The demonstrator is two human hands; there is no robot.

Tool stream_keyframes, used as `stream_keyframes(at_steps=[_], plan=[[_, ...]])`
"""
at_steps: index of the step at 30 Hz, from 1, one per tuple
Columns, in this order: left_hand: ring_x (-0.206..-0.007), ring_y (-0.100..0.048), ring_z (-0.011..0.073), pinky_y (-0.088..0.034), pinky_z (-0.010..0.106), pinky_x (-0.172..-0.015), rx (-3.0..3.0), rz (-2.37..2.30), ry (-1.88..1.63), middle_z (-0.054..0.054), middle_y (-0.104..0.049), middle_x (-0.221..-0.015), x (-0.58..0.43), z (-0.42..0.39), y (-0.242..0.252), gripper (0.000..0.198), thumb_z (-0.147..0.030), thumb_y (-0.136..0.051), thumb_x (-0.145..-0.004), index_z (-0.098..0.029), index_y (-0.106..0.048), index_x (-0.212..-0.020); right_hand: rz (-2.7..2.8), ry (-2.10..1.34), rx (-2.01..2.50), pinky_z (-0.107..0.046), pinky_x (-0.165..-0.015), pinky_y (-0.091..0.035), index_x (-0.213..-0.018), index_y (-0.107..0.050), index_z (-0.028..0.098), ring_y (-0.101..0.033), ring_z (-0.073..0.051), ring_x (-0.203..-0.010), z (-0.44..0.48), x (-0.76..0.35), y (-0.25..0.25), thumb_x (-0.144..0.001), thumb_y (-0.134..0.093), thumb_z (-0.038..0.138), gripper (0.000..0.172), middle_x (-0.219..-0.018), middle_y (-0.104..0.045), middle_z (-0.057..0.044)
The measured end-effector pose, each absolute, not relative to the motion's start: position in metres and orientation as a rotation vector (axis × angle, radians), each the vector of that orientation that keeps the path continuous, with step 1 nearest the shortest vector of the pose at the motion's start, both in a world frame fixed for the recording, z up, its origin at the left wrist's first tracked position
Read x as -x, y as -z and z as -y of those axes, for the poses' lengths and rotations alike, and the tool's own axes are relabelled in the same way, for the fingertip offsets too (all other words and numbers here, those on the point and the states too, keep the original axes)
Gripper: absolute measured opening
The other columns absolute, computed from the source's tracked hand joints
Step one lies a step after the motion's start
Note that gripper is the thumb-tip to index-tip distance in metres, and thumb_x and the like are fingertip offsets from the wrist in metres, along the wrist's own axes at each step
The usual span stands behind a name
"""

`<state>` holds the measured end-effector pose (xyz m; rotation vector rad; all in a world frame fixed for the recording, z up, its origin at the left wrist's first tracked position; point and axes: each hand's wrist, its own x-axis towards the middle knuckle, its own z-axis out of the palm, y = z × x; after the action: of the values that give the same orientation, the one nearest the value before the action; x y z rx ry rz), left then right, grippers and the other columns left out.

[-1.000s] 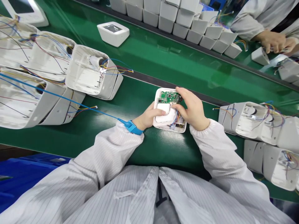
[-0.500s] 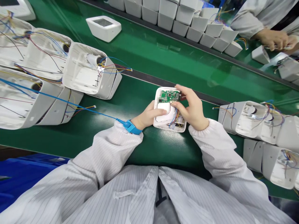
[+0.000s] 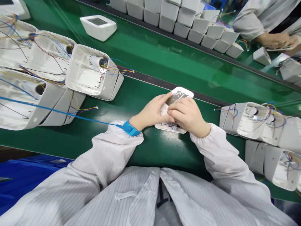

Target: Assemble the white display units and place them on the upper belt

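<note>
A small white device housing (image 3: 181, 93) lies on the green table right in front of me, tilted up at its far end, with coloured wires showing at its near edge. Both hands cover most of it. My left hand (image 3: 151, 113) grips its left side, fingers curled over the top. My right hand (image 3: 188, 116) is closed over its middle and right side. A blue wrist strap (image 3: 129, 128) with a blue cord sits on my left wrist. The green circuit board inside is hidden now.
Open white housings with loose wires (image 3: 94, 72) are stacked at the left, and more lie at the right (image 3: 254, 121). A finished white unit (image 3: 98, 26) rides the green conveyor. White boxes (image 3: 178, 15) line the far side. Another person's hands (image 3: 278, 40) work at the top right.
The housing has been tipped up and turned, hiding the green board. Both hands closed over it; my left moved on top. The finished unit on the conveyor drifted left.
</note>
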<state>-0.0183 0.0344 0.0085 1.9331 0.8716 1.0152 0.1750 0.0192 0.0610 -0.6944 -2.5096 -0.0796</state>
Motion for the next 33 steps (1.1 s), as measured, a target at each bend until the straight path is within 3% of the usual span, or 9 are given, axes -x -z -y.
stream_keyframes(at_steps=[4,7,11,14,17,21,26,33], plan=[[-0.134,-0.044,0.0367,-0.036,0.056,-0.112,-2.003,-0.886,-0.994,0.017,-0.044,-0.148,0.013,-0.033,-0.001,0.110,-0.058,-0.077,-0.071,-0.024,-0.018,-0.157,2.515,0.050,0.730,-0.044,-0.092,-0.043,-0.099,-0.064,0.026,-0.057,-0.023,-0.115,-0.022,-0.176,-0.065,-0.099,-0.048,0.018,0.018,-0.105,-0.070,-0.003],[-0.141,-0.034,0.0397,-0.028,0.058,-0.118,-1.973,-0.797,-1.159,0.018,-0.030,-0.157,0.015,-0.036,0.004,0.110,-0.056,-0.076,-0.073,-0.023,-0.014,-0.157,2.320,0.003,0.943,-0.050,-0.095,-0.043,-0.114,-0.064,0.027,-0.052,-0.030,-0.123,-0.025,-0.184,-0.074,-0.098,-0.051,0.031,0.021,-0.120,-0.064,-0.009],[-0.140,-0.037,0.0379,-0.032,0.056,-0.117,-1.783,-0.577,-1.330,0.015,-0.031,-0.156,0.016,-0.035,0.013,0.094,-0.060,-0.066,-0.080,-0.025,-0.020,-0.154,2.283,-0.104,1.224,-0.038,-0.078,-0.047,-0.103,-0.068,0.021,-0.061,-0.023,-0.092,-0.023,-0.189,-0.078,-0.098,-0.051,0.033,0.021,-0.096,-0.067,-0.008],[-0.138,-0.042,0.0359,-0.036,0.054,-0.115,-1.644,-0.446,-1.341,0.014,-0.036,-0.152,0.012,-0.031,0.018,0.077,-0.055,-0.062,-0.086,-0.025,-0.031,-0.150,2.609,-0.120,1.367,-0.032,-0.064,-0.039,-0.087,-0.071,0.019,-0.059,-0.018,-0.078,-0.018,-0.183,-0.073,-0.096,-0.051,0.025,0.022,-0.084,-0.067,-0.005],[-0.135,-0.046,0.0364,-0.039,0.054,-0.113,-1.560,-0.365,-1.310,0.015,-0.038,-0.150,0.008,-0.027,0.019,0.073,-0.058,-0.062,-0.085,-0.023,-0.039,-0.146,2.850,0.000,1.435,-0.033,-0.060,-0.030,-0.086,-0.072,0.017,-0.057,-0.020,-0.077,-0.014,-0.172,-0.066,-0.094,-0.051,0.019,0.023,-0.085,-0.065,-0.008],[-0.133,-0.047,0.0370,-0.040,0.054,-0.113,-1.508,-0.378,-1.292,0.016,-0.043,-0.145,0.008,-0.027,0.018,0.081,-0.063,-0.064,-0.082,-0.022,-0.038,-0.147,2.857,0.033,1.419,-0.034,-0.063,-0.031,-0.091,-0.069,0.014,-0.056,-0.022,-0.081,-0.014,-0.164,-0.059,-0.093,-0.050,0.017,0.020,-0.090,-0.064,-0.011],[-0.133,-0.048,0.0368,-0.040,0.053,-0.113,-1.523,-0.383,-1.265,0.017,-0.045,-0.144,0.011,-0.027,0.018,0.076,-0.058,-0.068,-0.081,-0.022,-0.042,-0.143,2.722,-0.033,1.340,-0.033,-0.066,-0.034,-0.096,-0.066,0.013,-0.055,-0.022,-0.080,-0.019,-0.167,-0.049,-0.094,-0.053,0.029,0.021,-0.089,-0.065,-0.010],[-0.127,-0.055,0.0360,-0.044,0.053,-0.110,-1.501,-0.435,-1.339,0.016,-0.047,-0.141,0.012,-0.027,0.023,0.080,-0.067,-0.067,-0.076,-0.024,-0.045,-0.139,2.575,-0.052,1.314,-0.031,-0.064,-0.036,-0.088,-0.065,0.017,-0.055,-0.020,-0.077,-0.019,-0.168,-0.042,-0.098,-0.053,0.039,0.027,-0.085,-0.064,-0.007]])
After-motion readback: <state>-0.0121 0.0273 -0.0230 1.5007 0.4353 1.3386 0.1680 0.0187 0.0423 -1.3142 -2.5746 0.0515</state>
